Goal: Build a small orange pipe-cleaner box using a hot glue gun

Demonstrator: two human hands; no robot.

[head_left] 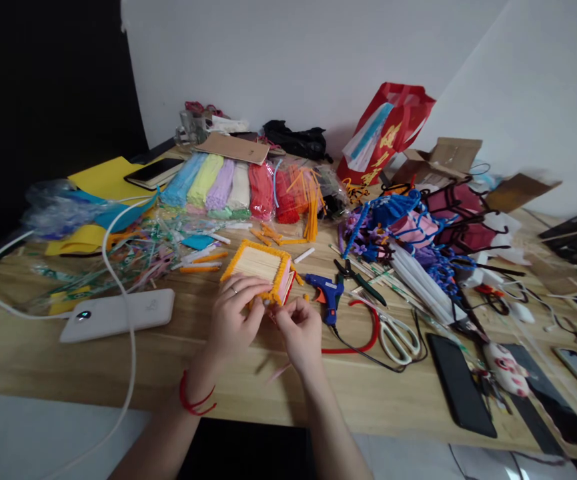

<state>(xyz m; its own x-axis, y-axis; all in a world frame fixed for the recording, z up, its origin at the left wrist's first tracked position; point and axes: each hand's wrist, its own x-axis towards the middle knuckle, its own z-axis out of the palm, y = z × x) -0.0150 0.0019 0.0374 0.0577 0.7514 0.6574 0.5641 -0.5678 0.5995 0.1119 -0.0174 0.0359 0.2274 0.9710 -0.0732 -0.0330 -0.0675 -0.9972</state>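
A small craft box (253, 261) lies on the wooden table in front of me, its top made of pale sticks edged with fuzzy orange pipe cleaner. Pink and red show on its right side. My left hand (235, 317) grips the box's near edge, fingers over the top and thumb at the front. At the near right corner, the fingertips of my right hand (301, 333) are pinched together; what they hold is too small to make out. A thin pink strip (279, 373) shows beneath my right hand. Just right of the box lies a blue glue gun (329, 293).
Pliers (363, 281), white-handled scissors (401, 340) and a red pipe cleaner (375, 327) lie to the right, near a black phone (461, 383). A white power bank (118, 315) with a cable sits left. Bundled pipe cleaners (223, 187) and a red bag (393, 133) stand behind.
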